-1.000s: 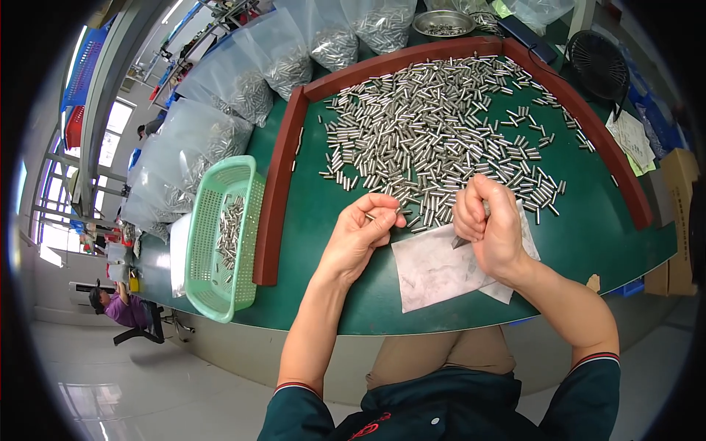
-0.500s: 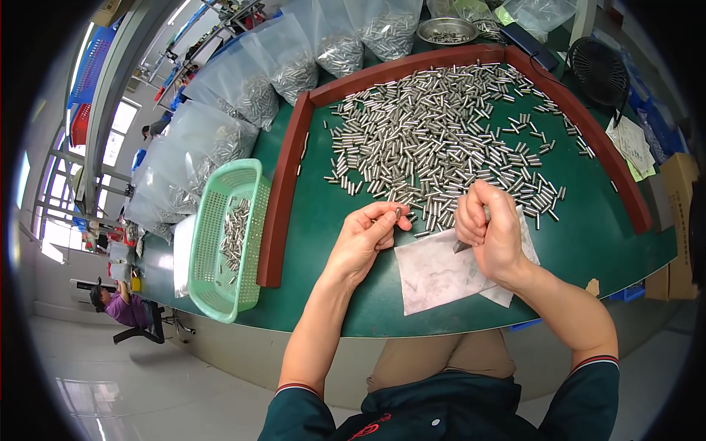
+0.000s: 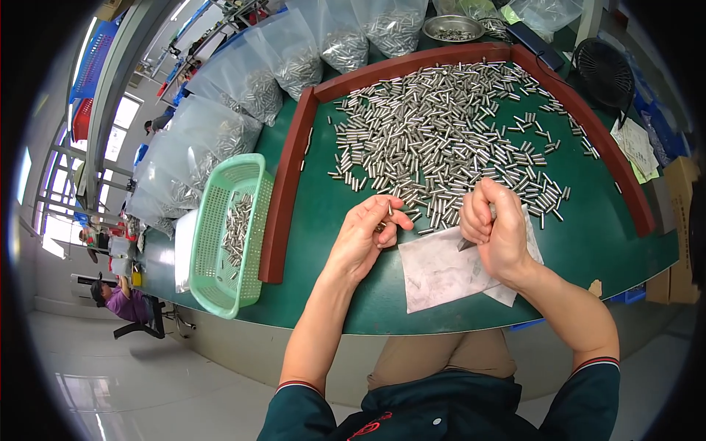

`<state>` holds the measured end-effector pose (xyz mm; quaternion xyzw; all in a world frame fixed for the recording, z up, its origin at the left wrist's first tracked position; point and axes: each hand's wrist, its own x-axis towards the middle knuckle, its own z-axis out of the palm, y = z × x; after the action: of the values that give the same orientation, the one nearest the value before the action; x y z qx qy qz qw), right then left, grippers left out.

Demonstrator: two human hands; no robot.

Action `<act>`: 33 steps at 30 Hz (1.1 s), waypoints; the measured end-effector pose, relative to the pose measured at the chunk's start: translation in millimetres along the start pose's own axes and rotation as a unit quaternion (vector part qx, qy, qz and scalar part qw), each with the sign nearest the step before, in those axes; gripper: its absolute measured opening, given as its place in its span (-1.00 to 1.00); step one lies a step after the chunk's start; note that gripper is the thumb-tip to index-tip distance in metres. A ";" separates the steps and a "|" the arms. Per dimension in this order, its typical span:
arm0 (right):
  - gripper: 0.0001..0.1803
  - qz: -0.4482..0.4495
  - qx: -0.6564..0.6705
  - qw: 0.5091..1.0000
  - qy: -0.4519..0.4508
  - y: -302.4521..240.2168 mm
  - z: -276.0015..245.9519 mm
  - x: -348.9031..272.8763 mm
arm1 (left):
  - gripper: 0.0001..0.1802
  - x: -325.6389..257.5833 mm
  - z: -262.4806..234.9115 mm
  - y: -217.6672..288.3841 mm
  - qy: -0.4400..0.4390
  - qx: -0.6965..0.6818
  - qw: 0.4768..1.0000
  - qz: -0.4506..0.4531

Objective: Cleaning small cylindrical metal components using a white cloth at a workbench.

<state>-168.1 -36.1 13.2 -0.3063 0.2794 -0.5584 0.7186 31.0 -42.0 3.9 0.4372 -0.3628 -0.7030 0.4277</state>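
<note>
My left hand (image 3: pixel 362 239) is in front of the pile, thumb and fingers closed on a small shiny metal pin (image 3: pixel 390 209). Just to its right, my right hand (image 3: pixel 501 229) makes a fist around a slim tool; only its dark pointed tip (image 3: pixel 465 245) shows below the fingers, so its kind is unclear. Under that fist lies a stained whitish cloth (image 3: pixel 437 278) on the green tabletop (image 3: pixel 588 246). Beyond both hands spreads a large heap of loose metal pins (image 3: pixel 423 125), all short cylinders.
Dark red wooden rails (image 3: pixel 282 198) border the heap on three sides. At the left stands a light green perforated basket (image 3: pixel 220 303) with pins in it. Clear bags of pins (image 3: pixel 342 51), a metal bowl (image 3: pixel 471 29) and a black fan (image 3: pixel 603 70) line the back. A seated person (image 3: pixel 126 303) is far left.
The fingers of my left hand have shifted around the pin, which now points more upright. My right fist stays nearly in place over the cloth. The whole view has moved slightly.
</note>
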 end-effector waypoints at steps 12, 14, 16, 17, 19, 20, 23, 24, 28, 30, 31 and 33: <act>-0.57 -0.001 0.002 1.000 0.002 0.9 -1.8 0.5 | -0.79 -0.8 -3.3 0.2 0.070 0.072 0.994 0.052; -0.57 -0.001 0.002 1.000 0.003 1.1 -2.4 1.1 | -0.88 -1.9 14.1 -3.6 0.124 0.296 0.937 0.135; -0.57 -0.001 0.002 1.000 0.004 1.3 -2.8 1.4 | -0.91 -1.4 13.5 -9.4 0.128 0.451 0.865 0.177; -0.57 0.000 0.004 1.000 0.005 1.3 -2.6 1.5 | -0.90 -1.8 18.0 -10.1 0.127 0.510 0.825 0.208; -0.57 0.001 0.007 1.000 0.006 1.1 -2.3 1.3 | -0.85 0.5 21.1 -12.3 0.129 0.536 0.804 0.224; -0.57 0.000 0.006 1.000 0.005 1.0 -2.0 1.1 | -0.86 1.3 22.0 -12.9 0.125 0.554 0.784 0.251; -0.58 -0.001 0.005 1.000 0.004 0.7 -2.3 0.4 | -0.87 0.8 23.1 -12.6 0.116 0.583 0.762 0.256; -0.58 -0.001 0.006 1.000 0.004 0.5 -2.5 0.1 | -0.86 0.2 22.9 -12.0 0.111 0.594 0.761 0.235; -0.58 -0.001 0.006 1.000 -0.003 1.2 -2.7 0.2 | -0.85 0.0 16.2 -8.9 0.092 0.607 0.750 0.245; -0.58 0.000 0.007 1.000 0.002 0.9 -1.5 0.0 | -0.91 -0.8 13.7 -7.5 0.112 0.588 0.755 0.267; -0.58 -0.001 0.008 1.000 0.004 1.0 -2.7 0.5 | -0.94 -1.1 15.2 -5.5 0.149 0.586 0.757 0.247; -0.58 0.001 0.005 1.000 -0.001 1.2 -5.4 1.4 | -0.72 -2.2 20.1 -1.0 0.200 0.624 0.723 0.218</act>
<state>-171.1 -37.9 8.7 -0.3033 0.2761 -0.5586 0.7210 12.6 -36.9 10.8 0.6450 -0.7105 -0.1015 0.2625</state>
